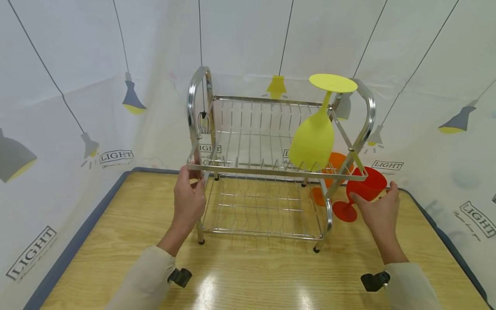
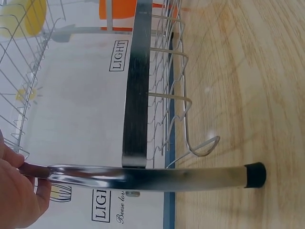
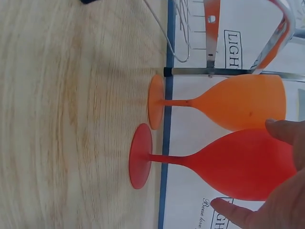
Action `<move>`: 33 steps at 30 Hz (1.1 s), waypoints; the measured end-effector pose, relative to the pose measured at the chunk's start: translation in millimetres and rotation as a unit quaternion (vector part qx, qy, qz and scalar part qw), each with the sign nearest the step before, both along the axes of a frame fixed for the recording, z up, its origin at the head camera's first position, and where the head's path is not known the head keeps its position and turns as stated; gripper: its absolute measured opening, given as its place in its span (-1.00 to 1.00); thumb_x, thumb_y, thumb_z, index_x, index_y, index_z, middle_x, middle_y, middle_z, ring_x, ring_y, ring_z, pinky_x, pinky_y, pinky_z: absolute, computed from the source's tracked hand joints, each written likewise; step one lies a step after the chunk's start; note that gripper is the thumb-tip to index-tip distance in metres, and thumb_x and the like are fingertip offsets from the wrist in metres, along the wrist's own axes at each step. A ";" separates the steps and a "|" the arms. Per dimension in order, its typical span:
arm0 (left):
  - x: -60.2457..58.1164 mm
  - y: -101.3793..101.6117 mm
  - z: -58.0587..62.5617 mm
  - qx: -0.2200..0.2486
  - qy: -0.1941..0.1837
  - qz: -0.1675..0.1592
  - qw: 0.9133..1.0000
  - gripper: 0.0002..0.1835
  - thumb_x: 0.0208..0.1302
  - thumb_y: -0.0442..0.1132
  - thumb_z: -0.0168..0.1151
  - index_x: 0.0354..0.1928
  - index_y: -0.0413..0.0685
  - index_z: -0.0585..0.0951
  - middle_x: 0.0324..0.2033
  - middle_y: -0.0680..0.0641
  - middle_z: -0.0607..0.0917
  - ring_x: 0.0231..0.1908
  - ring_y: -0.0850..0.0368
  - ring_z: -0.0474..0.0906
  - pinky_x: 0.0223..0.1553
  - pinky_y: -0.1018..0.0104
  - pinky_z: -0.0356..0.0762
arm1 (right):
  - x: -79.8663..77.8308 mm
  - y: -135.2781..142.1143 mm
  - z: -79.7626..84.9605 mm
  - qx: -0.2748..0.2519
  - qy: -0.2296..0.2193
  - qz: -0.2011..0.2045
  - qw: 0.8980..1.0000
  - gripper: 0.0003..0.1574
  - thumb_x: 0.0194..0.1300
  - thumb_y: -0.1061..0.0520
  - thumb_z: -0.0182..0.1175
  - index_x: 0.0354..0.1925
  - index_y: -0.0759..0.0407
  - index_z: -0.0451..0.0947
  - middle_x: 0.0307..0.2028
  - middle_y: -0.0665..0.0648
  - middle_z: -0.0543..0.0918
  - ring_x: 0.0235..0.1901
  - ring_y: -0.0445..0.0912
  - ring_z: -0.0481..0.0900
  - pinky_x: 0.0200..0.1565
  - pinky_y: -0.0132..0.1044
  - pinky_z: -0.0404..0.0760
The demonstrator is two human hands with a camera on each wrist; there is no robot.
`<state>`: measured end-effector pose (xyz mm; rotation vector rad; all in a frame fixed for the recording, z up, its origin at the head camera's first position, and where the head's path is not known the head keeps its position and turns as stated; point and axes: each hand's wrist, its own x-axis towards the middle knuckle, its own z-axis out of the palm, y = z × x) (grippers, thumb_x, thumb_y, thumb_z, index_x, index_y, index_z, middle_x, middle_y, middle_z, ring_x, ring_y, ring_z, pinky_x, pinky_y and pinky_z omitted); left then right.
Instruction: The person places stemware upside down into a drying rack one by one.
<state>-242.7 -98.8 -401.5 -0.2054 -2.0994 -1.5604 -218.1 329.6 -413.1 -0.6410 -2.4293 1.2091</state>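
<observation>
My left hand (image 1: pixel 190 196) grips the left post of a two-tier metal dish rack (image 1: pixel 267 172), its fingers curled round the tube just below the upper shelf. A red plastic goblet (image 1: pixel 362 185) is upright beside the rack's right end. Around its bowl my right hand (image 1: pixel 381 211) is spread, thumb on the near side and a finger past the far side; in the right wrist view a gap shows between that finger (image 3: pixel 233 212) and the bowl. Next to the red one stands an orange goblet (image 3: pixel 238 102). A yellow goblet (image 1: pixel 314 142) sits upside down on the upper shelf, at its right end.
The rack stands on black-tipped feet (image 1: pixel 317 249) on a wood-grain table (image 1: pixel 248 275). Behind and at both sides hangs a white sheet (image 1: pixel 162 51) printed with lamps. A dark blue edge (image 1: pixel 73 254) borders the table. The lower shelf (image 1: pixel 259 204) is wire.
</observation>
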 end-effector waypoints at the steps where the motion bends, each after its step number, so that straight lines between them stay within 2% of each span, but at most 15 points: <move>1: -0.1 0.1 0.0 -0.002 0.001 0.001 1.000 -0.66 0.29 -0.55 0.06 0.09 -0.26 0.40 -0.16 -0.24 0.53 -0.08 -0.03 0.49 0.00 0.08 0.60 | -1.7 0.6 -0.5 -0.004 0.003 -0.001 1.000 0.31 0.23 -0.10 0.29 0.53 0.12 -0.42 0.48 0.36 -0.07 0.42 0.30 0.01 0.28 0.29 0.27; 8: -0.3 0.3 -1.4 0.001 0.004 0.005 1.000 -0.67 0.28 -0.57 0.06 0.08 -0.29 0.39 -0.19 -0.24 0.52 -0.09 -0.03 0.49 -0.01 0.08 0.61 | -11.4 1.9 -1.9 -0.016 0.012 -0.001 1.000 0.26 0.23 -0.04 0.30 0.52 0.09 -0.37 0.46 0.30 0.03 0.40 0.24 0.11 0.22 0.20 0.40; 18: 0.8 0.1 -0.6 -0.008 0.010 0.005 1.000 -0.65 0.26 -0.58 0.07 0.08 -0.31 0.38 -0.16 -0.29 0.54 -0.08 -0.06 0.50 0.01 0.07 0.61 | -14.3 0.0 -4.3 -0.030 0.026 -0.012 0.999 0.14 0.24 -0.02 0.26 0.50 0.09 -0.24 0.43 0.25 0.14 0.35 0.20 0.21 0.23 0.15 0.42; 27: -0.4 -0.7 0.7 -0.014 0.012 0.005 1.000 -0.66 0.28 -0.57 0.06 0.09 -0.30 0.38 -0.16 -0.25 0.53 -0.08 -0.05 0.50 0.01 0.06 0.61 | -16.6 2.0 1.3 -0.037 0.008 -0.014 0.999 0.16 0.27 -0.06 0.23 0.51 0.09 -0.30 0.45 0.26 0.09 0.38 0.21 0.16 0.24 0.15 0.41; 33: 0.7 -0.3 -0.5 -0.012 0.009 0.010 1.000 -0.68 0.29 -0.56 0.06 0.07 -0.30 0.38 -0.18 -0.25 0.53 -0.09 -0.05 0.49 0.00 0.06 0.61 | -8.5 2.9 11.1 -0.037 0.006 -0.014 0.999 0.18 0.27 -0.07 0.24 0.52 0.09 -0.32 0.47 0.22 0.06 0.39 0.18 0.13 0.21 0.17 0.43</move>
